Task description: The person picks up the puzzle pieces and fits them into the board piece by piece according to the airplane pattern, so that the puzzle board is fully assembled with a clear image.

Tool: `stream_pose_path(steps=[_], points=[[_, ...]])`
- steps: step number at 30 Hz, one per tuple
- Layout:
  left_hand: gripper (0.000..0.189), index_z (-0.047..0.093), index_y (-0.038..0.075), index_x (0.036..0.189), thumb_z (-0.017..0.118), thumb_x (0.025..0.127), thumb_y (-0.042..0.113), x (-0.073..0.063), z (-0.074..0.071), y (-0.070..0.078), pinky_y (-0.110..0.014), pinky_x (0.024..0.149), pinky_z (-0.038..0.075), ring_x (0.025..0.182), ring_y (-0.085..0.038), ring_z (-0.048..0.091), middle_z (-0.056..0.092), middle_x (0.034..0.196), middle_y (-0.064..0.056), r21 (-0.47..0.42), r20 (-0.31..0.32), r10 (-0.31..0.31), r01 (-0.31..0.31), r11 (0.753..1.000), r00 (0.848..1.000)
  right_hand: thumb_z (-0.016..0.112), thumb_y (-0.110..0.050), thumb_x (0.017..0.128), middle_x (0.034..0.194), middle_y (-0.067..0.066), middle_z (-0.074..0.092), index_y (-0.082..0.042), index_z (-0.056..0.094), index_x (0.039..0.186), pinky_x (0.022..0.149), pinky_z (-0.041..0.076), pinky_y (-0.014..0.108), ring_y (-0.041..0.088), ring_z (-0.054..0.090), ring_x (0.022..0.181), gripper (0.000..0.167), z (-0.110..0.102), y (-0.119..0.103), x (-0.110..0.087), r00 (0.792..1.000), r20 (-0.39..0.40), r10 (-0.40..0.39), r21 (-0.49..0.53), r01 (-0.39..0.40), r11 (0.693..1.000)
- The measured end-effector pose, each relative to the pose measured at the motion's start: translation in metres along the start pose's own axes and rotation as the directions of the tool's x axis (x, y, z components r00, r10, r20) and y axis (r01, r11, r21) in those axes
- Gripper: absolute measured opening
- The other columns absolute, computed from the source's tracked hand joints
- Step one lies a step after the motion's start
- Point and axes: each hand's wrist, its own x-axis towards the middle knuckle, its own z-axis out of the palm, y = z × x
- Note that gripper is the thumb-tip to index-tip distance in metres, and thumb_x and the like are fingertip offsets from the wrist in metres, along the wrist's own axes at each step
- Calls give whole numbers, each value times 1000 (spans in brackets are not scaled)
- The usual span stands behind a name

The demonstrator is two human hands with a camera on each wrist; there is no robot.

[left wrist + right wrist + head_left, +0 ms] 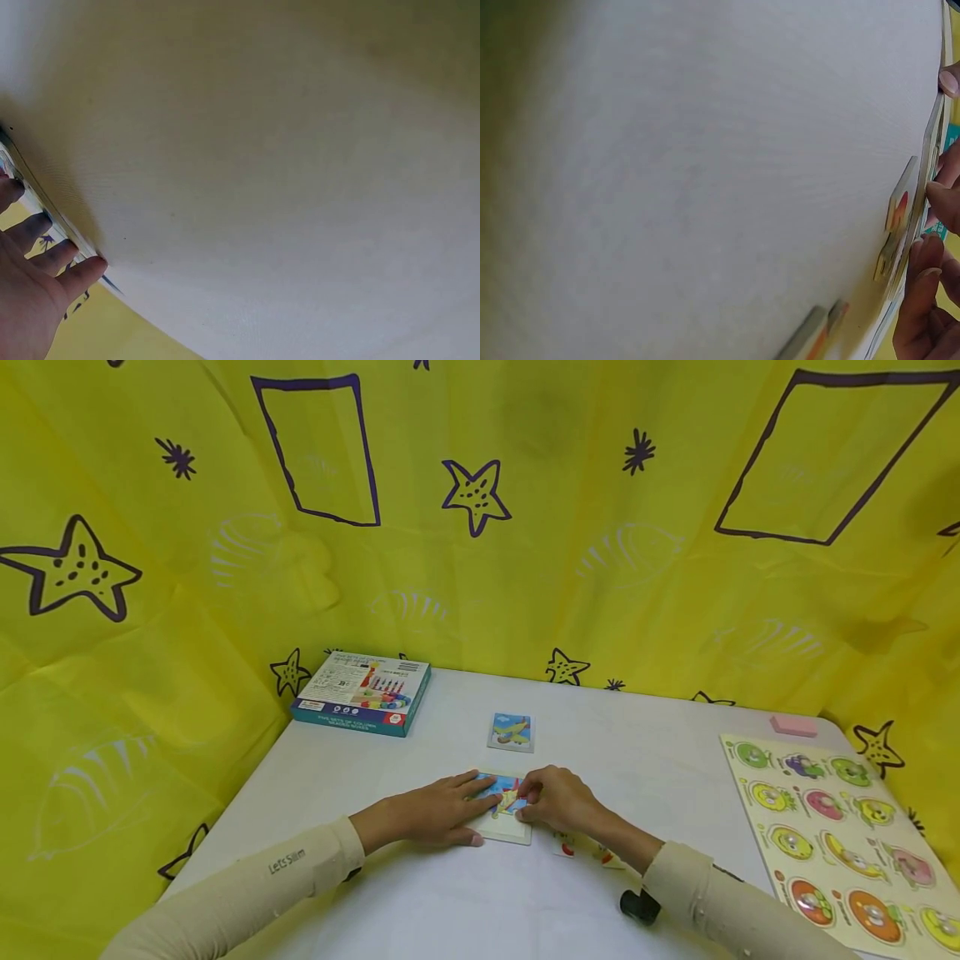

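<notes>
A small jigsaw puzzle board (504, 837) with a light frame and a colourful picture lies on the white table. My left hand (442, 810) rests on its left side, fingers spread over the picture; in the left wrist view that hand (37, 281) lies along the board's edge. At the board's right side, my right hand (561, 800) pinches a small puzzle piece between thumb and curled fingers, mostly hidden. Loose puzzle pieces (563, 845) with red markings lie below the right hand, and also show in the right wrist view as thin flat pieces (901, 199).
Behind the board lies a small picture card (512, 732) showing a yellow plane. A boxed set (363, 692) sits at the back left. To the right are a fruit peg board (840, 835) and a pink block (793, 725). A yellow curtain (540, 585) hangs behind the table.
</notes>
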Motion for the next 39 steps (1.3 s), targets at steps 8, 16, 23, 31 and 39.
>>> stream_pose_path(steps=[8, 16, 23, 31, 39], points=[[68, 27, 19, 160, 43, 104, 54, 1, 0, -1, -45, 123, 27, 154, -35, 22, 21, 168, -7, 16, -11, 9, -8, 1000, 1000, 85, -14, 79, 77, -6, 63, -14, 74, 89, 65, 43, 28, 12, 54, 72, 16, 0, -3, 0, 1000, -1, 10, 9, -10, 1000], [70, 28, 17, 160, 48, 103, 53, 5, -3, 1, -46, 121, 30, 153, -36, 25, 24, 167, -8, 13, -9, 5, -5, 1000, 1000, 86, -18, 79, 80, -6, 63, -13, 73, 96, 67, 44, 28, 12, 55, 74, 21, -3, 1, -1, 1000, 15, -8, 34, 7, 999], [75, 23, 20, 161, 51, 101, 54, 10, -6, 4, -48, 121, 31, 152, -33, 26, 24, 167, -7, -22, 13, -32, 32, 999, 999, 80, -21, 86, 87, -6, 63, -10, 71, 104, 76, 46, 28, 12, 55, 85, 23, -13, 19, -10, 994, 46, -104, 85, 100, 991], [77, 22, 26, 161, 52, 98, 58, 14, -7, 8, -52, 122, 27, 154, -34, 21, 19, 168, -6, -41, 18, -42, 42, 998, 999, 80, -27, 86, 93, -4, 65, -11, 71, 106, 66, 46, 24, 14, 54, 83, 27, -26, 38, -34, 997, 58, -60, 119, 53, 991], [71, 18, 30, 162, 44, 102, 57, 15, -3, 10, -52, 122, 27, 155, -36, 16, 12, 170, -3, -27, 26, -14, 14, 1000, 1000, 87, -30, 78, 103, -2, 67, -13, 72, 105, 75, 57, 39, 21, 64, 88, 35, -27, 45, -60, 999, 37, 7, 89, -10, 996]])
